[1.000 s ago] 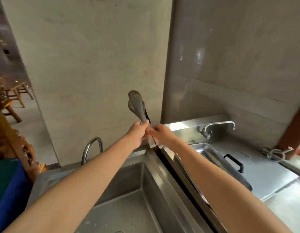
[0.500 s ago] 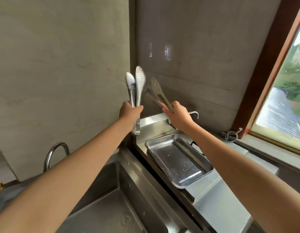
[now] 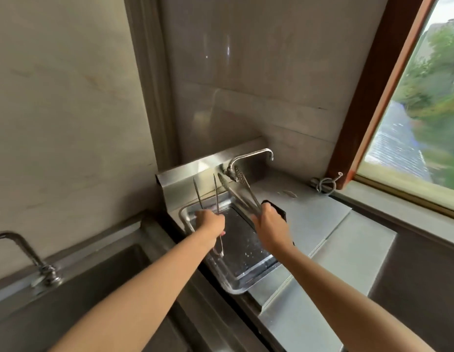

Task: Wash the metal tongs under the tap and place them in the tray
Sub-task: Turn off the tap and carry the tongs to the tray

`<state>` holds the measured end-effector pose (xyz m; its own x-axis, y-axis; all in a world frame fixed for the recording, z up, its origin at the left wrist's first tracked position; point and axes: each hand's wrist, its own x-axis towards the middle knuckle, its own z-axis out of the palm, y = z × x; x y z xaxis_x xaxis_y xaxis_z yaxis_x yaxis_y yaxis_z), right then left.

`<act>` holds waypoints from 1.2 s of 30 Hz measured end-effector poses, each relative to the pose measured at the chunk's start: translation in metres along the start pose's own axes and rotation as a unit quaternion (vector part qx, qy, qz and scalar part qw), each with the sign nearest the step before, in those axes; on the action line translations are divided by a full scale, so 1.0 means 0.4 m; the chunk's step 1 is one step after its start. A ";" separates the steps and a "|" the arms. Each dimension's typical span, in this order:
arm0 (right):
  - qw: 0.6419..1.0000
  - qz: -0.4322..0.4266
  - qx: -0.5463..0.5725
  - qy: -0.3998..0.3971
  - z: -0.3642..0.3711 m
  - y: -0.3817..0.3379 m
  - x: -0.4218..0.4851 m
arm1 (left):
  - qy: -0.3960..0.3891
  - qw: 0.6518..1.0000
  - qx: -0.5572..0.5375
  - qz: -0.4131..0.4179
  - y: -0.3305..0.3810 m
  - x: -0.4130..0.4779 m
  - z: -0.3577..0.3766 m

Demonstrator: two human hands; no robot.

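Observation:
My left hand grips one pair of metal tongs, seen edge-on, their two thin arms pointing up and the hinge end hanging below my fist. My right hand grips a second pair of metal tongs with patterned tips that slant up and left toward a small tap. Both hands hover just over the steel tray, which is wet inside and sits on the counter right of the sink. The black tray handle shows behind my right hand.
A steel sink with a curved tap lies at the lower left. A small wall tap stands behind the tray. A steel counter stretches right to a window; a coiled metal item lies by the sill.
Both hands have dropped from chest height against the wall down to just above the tray, each still holding its tongs. The view has swung right and down.

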<state>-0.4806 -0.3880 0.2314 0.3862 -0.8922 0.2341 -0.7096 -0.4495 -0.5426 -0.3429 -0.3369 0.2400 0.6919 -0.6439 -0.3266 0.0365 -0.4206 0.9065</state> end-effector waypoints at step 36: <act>0.988 -0.017 -0.091 -0.123 0.269 0.250 0.132 | 0.070 0.978 -0.086 -0.177 -0.173 0.160 0.230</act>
<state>-0.4677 -0.4754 0.1028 0.5278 -0.8487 0.0341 -0.7792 -0.4998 -0.3782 -0.3674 -0.4077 0.1316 0.7050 -0.3782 -0.6000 0.4041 -0.4810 0.7781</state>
